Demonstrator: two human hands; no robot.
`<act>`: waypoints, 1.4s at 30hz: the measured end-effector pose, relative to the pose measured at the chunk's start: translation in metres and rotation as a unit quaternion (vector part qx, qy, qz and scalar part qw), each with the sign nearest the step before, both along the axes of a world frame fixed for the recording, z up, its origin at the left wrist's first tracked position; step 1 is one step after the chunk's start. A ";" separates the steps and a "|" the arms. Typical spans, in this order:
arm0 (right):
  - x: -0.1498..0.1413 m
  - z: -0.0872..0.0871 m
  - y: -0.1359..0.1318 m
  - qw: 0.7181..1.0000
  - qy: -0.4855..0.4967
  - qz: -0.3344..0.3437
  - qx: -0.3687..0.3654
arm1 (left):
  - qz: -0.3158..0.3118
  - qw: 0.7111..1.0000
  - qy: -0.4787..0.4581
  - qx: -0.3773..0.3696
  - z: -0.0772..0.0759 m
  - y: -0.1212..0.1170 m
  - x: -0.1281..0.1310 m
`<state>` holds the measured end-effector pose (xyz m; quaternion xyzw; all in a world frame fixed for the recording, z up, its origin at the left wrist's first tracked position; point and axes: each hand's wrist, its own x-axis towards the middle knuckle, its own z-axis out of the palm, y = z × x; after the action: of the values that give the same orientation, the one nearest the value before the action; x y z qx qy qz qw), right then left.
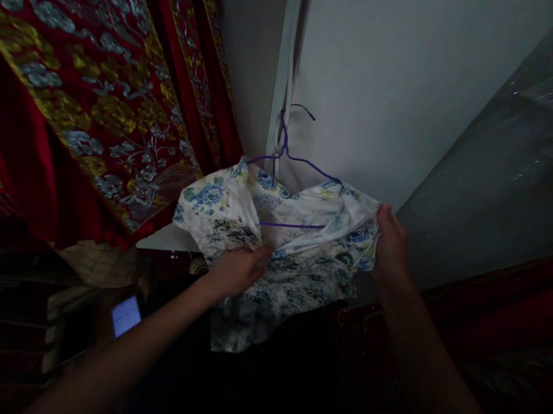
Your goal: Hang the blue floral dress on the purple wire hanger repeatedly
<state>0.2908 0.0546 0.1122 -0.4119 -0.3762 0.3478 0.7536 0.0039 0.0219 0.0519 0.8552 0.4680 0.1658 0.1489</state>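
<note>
Nearest the camera in the head view: bare left forearm (145, 332) and bare right forearm (433, 350), with black clothing (278, 395) in deep shade between, below both grips. At the forearm ends, left hand (241, 271) pinched on the front neck edge of a white short-sleeved cloth blouse printed with blue and yellow flowers (308, 275), fingertips bunched together on the fabric; right hand (393, 243) clamped on the opposite sleeve end, thumb uppermost. Blouse spread between the two grips, its front crumpled in folds beneath them.

Above the grips, a thin purple hanger (284, 146) set inside the blouse, lower bar showing across the wide neckline. Its hook up beside a long pale vertical strip (291, 61); whether caught on it or only against it, cannot tell. Beyond the grips, a plain pale panel (398, 74). Right of the right grip, a glossy transparent plastic sheet (531, 144); up and left of the left grip, a red cloth decorated in gold and silver (117, 107); down and left of it, a small lit screen (126, 316).

Possible trouble, as a judgement: hanger jerked loose by too hard a downward pull; shoulder slipped off the purple arm through a lopsided tug; neck edge stretched by opposing pulls; crooked drape overlooked in the dim light.
</note>
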 end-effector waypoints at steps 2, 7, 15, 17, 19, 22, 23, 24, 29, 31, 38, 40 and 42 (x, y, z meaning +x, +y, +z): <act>0.008 -0.007 0.004 1.000 -0.008 0.008 -0.029 | -0.001 0.999 -0.031 -0.041 -0.021 -0.006 0.004; -0.010 -0.053 -0.031 0.975 -0.074 -0.207 0.021 | 0.048 0.974 -0.220 -0.039 -0.050 -0.040 0.014; -0.123 -0.152 -0.111 0.980 -0.007 0.146 -0.138 | 0.100 0.950 -0.292 0.036 -0.039 -0.086 0.035; -0.133 -0.145 -0.109 0.978 -0.019 0.174 -0.116 | 0.116 0.935 -0.334 0.034 -0.035 -0.092 0.034; -0.135 -0.131 -0.109 0.967 -0.054 0.232 -0.091 | 0.115 0.918 -0.378 0.022 -0.031 -0.096 0.028; -0.136 -0.112 -0.118 0.943 -0.099 0.308 -0.081 | 0.101 0.906 -0.412 0.005 -0.025 -0.099 0.019; -0.137 -0.109 -0.122 0.942 -0.104 0.307 -0.085 | 0.097 0.904 -0.417 0.002 -0.023 -0.099 0.018; -0.137 -0.106 -0.126 0.945 -0.103 0.296 -0.089 | 0.095 0.901 -0.423 -0.002 -0.022 -0.100 0.017; -0.130 -0.099 -0.135 0.959 -0.097 0.239 -0.115 | 0.086 0.883 -0.459 -0.036 -0.028 -0.106 0.027; -0.123 -0.095 -0.135 0.957 -0.120 0.233 -0.121 | 0.087 0.875 -0.475 -0.047 -0.032 -0.108 0.030; -0.117 -0.086 -0.138 0.953 -0.163 0.214 -0.139 | 0.066 0.880 -0.469 -0.030 -0.037 -0.108 0.027; -0.120 -0.087 -0.139 0.955 -0.143 0.213 -0.145 | 0.054 0.885 -0.461 -0.028 -0.035 -0.109 0.022; -0.123 -0.088 -0.139 0.956 -0.125 0.223 -0.142 | 0.051 0.887 -0.459 -0.025 -0.032 -0.110 0.018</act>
<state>0.1680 -0.0845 0.0238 -0.4608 -0.4966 0.5026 0.5370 0.0224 -0.0885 0.0197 0.6545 0.3941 0.5356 0.3599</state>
